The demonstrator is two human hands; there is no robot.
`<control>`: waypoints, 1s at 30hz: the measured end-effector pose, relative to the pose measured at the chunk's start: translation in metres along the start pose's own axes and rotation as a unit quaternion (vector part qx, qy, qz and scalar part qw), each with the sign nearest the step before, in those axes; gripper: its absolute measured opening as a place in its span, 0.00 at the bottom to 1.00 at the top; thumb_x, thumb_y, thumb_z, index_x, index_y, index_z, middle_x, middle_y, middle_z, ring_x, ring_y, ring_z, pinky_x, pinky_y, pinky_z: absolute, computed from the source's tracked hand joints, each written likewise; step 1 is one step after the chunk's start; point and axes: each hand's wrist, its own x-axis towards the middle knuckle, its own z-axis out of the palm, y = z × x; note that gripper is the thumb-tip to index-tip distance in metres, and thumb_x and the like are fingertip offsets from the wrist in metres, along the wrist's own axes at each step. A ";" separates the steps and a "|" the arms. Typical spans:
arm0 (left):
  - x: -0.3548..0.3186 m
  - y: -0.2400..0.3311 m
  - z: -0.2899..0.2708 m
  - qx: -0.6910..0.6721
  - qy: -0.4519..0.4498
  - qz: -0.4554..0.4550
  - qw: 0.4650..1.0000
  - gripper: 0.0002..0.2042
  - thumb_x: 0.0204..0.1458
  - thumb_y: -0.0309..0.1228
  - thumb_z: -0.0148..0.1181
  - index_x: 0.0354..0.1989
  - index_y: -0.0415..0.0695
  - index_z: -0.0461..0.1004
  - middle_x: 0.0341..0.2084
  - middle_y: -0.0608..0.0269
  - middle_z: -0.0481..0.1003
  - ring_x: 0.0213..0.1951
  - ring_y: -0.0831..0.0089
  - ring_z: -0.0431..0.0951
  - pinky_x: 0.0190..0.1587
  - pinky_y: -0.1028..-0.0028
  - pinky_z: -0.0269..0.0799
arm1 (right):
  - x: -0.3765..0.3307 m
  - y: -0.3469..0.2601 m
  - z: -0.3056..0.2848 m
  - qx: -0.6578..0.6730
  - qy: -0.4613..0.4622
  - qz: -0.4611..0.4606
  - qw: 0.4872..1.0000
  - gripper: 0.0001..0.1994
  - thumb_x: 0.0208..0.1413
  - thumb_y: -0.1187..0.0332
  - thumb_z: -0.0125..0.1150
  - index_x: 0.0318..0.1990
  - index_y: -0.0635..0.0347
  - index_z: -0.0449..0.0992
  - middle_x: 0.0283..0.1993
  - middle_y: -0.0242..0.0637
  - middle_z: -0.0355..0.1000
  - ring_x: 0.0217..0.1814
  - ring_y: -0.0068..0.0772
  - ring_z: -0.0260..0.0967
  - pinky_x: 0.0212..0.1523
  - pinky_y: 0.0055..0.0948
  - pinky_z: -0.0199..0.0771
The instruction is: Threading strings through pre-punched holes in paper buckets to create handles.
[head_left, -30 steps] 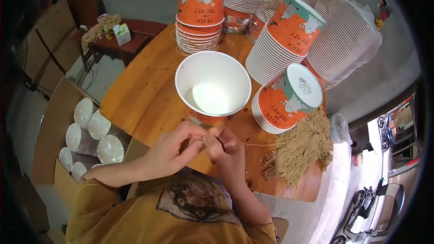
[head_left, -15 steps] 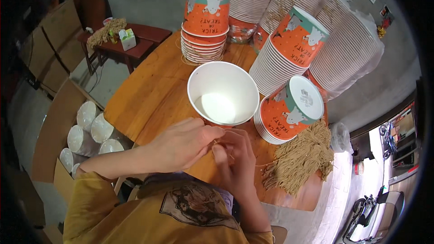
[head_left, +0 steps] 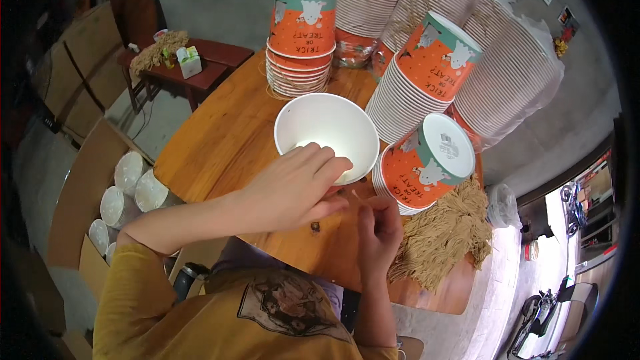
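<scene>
head view, looking down at a round wooden table [head_left: 220, 140]. an open white paper bowl [head_left: 327, 135] stands mouth up near the table's front edge, close to the body, so both hands can get at it without stretching.

left hand [head_left: 293, 190] lies over the near rim of the bowl, fingers spread and reaching right; the fingertips touch or almost touch the rim. judged: it steadies the bowl there. whether the fingers pinch anything under them cannot be told, the palm hides it.

right hand [head_left: 378, 227] is just right of and below the bowl, fingers curled inward, pinched on a thin tan string [head_left: 355, 195] that runs up toward the left fingertips. grip looks closed on the string, though the strand is fine and partly lost against the wood.

a heap of the same tan strings [head_left: 443, 233] lies at the right edge of the table, beside the right hand, likely kept there so a strand can be drawn with that hand.

stacks of orange printed bowls [head_left: 417, 93], nested upside down, stand behind and right of the white bowl; one short stack [head_left: 427, 163] leans just beside it. more pale stacks [head_left: 513, 73] in clear wrap behind.

lower left, off the table: a cardboard box [head_left: 73, 227] holding white bowls [head_left: 127, 190]. a small dark red side table [head_left: 193, 70] with another bundle of strings further back.
</scene>
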 end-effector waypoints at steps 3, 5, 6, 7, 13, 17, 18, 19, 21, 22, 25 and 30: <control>0.001 -0.008 0.011 -0.020 -0.005 -0.020 1.000 0.16 0.50 0.32 0.60 0.46 0.43 0.68 0.36 0.59 0.71 0.40 0.59 0.73 0.41 0.64 0.70 | 0.005 0.012 -0.001 0.032 0.039 0.006 0.999 0.04 0.59 0.78 0.55 0.33 0.58 0.69 0.23 0.19 0.60 0.23 0.08 0.53 0.24 0.13 0.52; -0.001 -0.014 0.008 -0.002 -0.080 -0.015 0.997 0.13 0.50 0.31 0.60 0.43 0.43 0.70 0.35 0.59 0.71 0.39 0.59 0.74 0.41 0.64 0.70 | 0.007 0.019 -0.003 0.017 0.051 0.023 0.998 0.04 0.59 0.77 0.55 0.33 0.58 0.69 0.23 0.19 0.60 0.24 0.08 0.54 0.24 0.13 0.53; -0.004 -0.015 0.002 -0.002 -0.082 -0.015 0.997 0.13 0.50 0.31 0.60 0.43 0.43 0.70 0.35 0.59 0.71 0.39 0.59 0.74 0.41 0.64 0.70 | 0.008 0.021 -0.004 0.018 0.051 0.024 0.998 0.04 0.59 0.77 0.55 0.33 0.58 0.69 0.23 0.19 0.60 0.24 0.08 0.54 0.24 0.13 0.53; -0.006 -0.015 -0.007 0.013 -0.093 -0.016 0.995 0.11 0.49 0.31 0.59 0.41 0.43 0.71 0.35 0.59 0.71 0.39 0.59 0.73 0.42 0.63 0.70 | 0.009 0.022 -0.004 0.031 0.055 0.019 0.998 0.03 0.59 0.77 0.55 0.34 0.58 0.69 0.24 0.19 0.60 0.24 0.08 0.54 0.25 0.13 0.53; -0.021 -0.023 -0.018 0.069 -0.093 -0.023 0.993 0.10 0.50 0.30 0.58 0.40 0.43 0.71 0.34 0.59 0.72 0.40 0.59 0.73 0.44 0.62 0.69 | 0.012 0.017 0.005 0.069 0.029 0.035 0.997 0.03 0.58 0.77 0.56 0.34 0.61 0.70 0.26 0.21 0.63 0.27 0.10 0.56 0.28 0.14 0.57; -0.005 -0.017 -0.005 -0.013 -0.077 -0.027 0.997 0.10 0.51 0.29 0.57 0.40 0.41 0.71 0.37 0.56 0.73 0.43 0.57 0.74 0.45 0.61 0.70 | 0.014 0.019 0.020 0.083 0.046 0.011 0.995 0.03 0.57 0.78 0.57 0.33 0.62 0.70 0.27 0.21 0.65 0.27 0.12 0.58 0.29 0.16 0.61; -0.003 -0.019 -0.002 -0.035 -0.100 -0.048 0.993 0.09 0.51 0.29 0.57 0.40 0.41 0.70 0.36 0.55 0.74 0.43 0.56 0.74 0.44 0.60 0.70 | 0.013 0.021 0.021 0.084 0.047 0.010 0.995 0.03 0.57 0.78 0.57 0.33 0.62 0.70 0.27 0.21 0.65 0.27 0.12 0.58 0.29 0.16 0.61; 0.000 -0.020 0.000 -0.058 -0.124 -0.067 0.988 0.09 0.51 0.28 0.56 0.40 0.41 0.70 0.35 0.54 0.74 0.43 0.54 0.74 0.44 0.59 0.70 | 0.011 0.024 0.020 0.060 0.041 0.015 0.997 0.03 0.55 0.78 0.59 0.33 0.61 0.71 0.26 0.22 0.65 0.26 0.13 0.58 0.27 0.17 0.61; 0.004 -0.019 -0.005 -0.083 -0.137 -0.107 0.981 0.08 0.51 0.27 0.56 0.39 0.41 0.69 0.34 0.53 0.74 0.41 0.53 0.74 0.42 0.58 0.70 | 0.010 0.024 0.022 0.036 0.038 0.019 0.998 0.04 0.54 0.78 0.60 0.33 0.61 0.71 0.25 0.23 0.65 0.25 0.13 0.58 0.26 0.18 0.62; 0.007 -0.018 -0.008 -0.108 -0.150 -0.149 0.971 0.08 0.51 0.26 0.55 0.39 0.40 0.68 0.33 0.52 0.75 0.40 0.51 0.75 0.41 0.57 0.70 | 0.009 0.024 0.024 -0.008 0.042 -0.011 0.999 0.05 0.52 0.78 0.61 0.33 0.60 0.71 0.24 0.25 0.65 0.25 0.14 0.58 0.26 0.19 0.62; 0.010 -0.017 -0.018 -0.156 -0.149 -0.193 0.957 0.10 0.50 0.25 0.54 0.41 0.41 0.66 0.32 0.50 0.75 0.38 0.50 0.76 0.39 0.57 0.70 | 0.009 0.017 0.031 -0.068 0.047 -0.054 0.995 0.07 0.49 0.78 0.63 0.33 0.60 0.71 0.23 0.31 0.65 0.23 0.17 0.59 0.25 0.20 0.63; 0.006 -0.024 -0.018 -0.193 -0.122 -0.187 0.956 0.14 0.51 0.25 0.53 0.46 0.41 0.63 0.31 0.50 0.75 0.36 0.51 0.77 0.38 0.58 0.71 | 0.014 0.006 0.043 -0.093 0.063 -0.115 0.987 0.08 0.47 0.78 0.65 0.33 0.60 0.71 0.24 0.35 0.67 0.22 0.24 0.64 0.25 0.24 0.66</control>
